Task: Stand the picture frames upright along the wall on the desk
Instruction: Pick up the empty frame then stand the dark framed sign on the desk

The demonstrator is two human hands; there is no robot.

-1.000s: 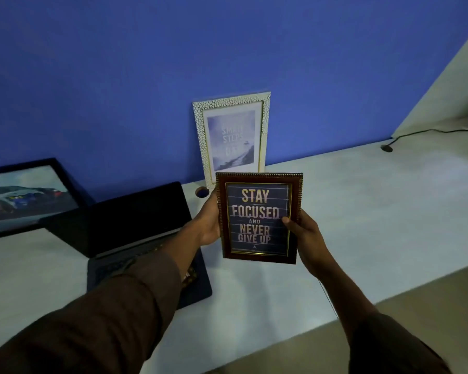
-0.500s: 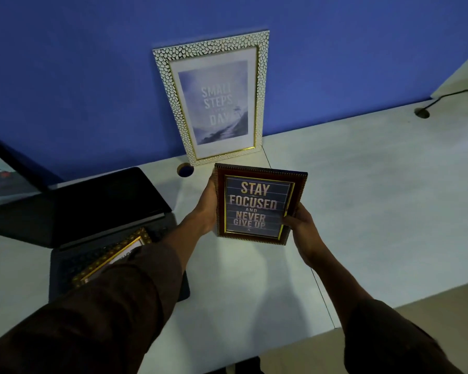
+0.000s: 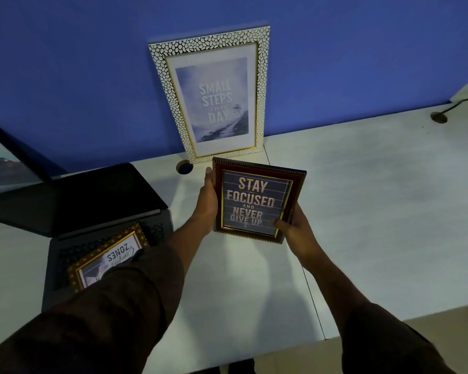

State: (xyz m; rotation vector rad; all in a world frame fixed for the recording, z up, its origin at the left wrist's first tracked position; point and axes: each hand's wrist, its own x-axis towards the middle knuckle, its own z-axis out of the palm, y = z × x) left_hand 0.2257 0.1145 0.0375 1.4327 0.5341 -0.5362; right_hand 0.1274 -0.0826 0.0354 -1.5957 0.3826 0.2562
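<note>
A dark red frame [image 3: 257,201] reading "Stay focused and never give up" is held above the white desk [image 3: 376,198], tilted slightly. My left hand [image 3: 207,203] grips its left edge and my right hand [image 3: 295,228] holds its lower right corner. Just behind it a white pebbled frame [image 3: 214,95] reading "Small steps every day" stands upright against the blue wall [image 3: 349,58]. A gold ornate frame [image 3: 108,255] lies flat on the laptop keyboard, partly hidden by my left sleeve. A black frame [image 3: 8,157] with a car picture leans at the far left.
An open black laptop [image 3: 87,203] sits left of my hands. A round cable hole [image 3: 184,167] is beside the white frame's base. Another grommet with a black cable [image 3: 439,117] is at the far right. The desk's front edge runs along the lower right.
The red frame has moved forward toward the wall and the white frame. My view has come closer and dipped, revealing the gold frame on the laptop.
</note>
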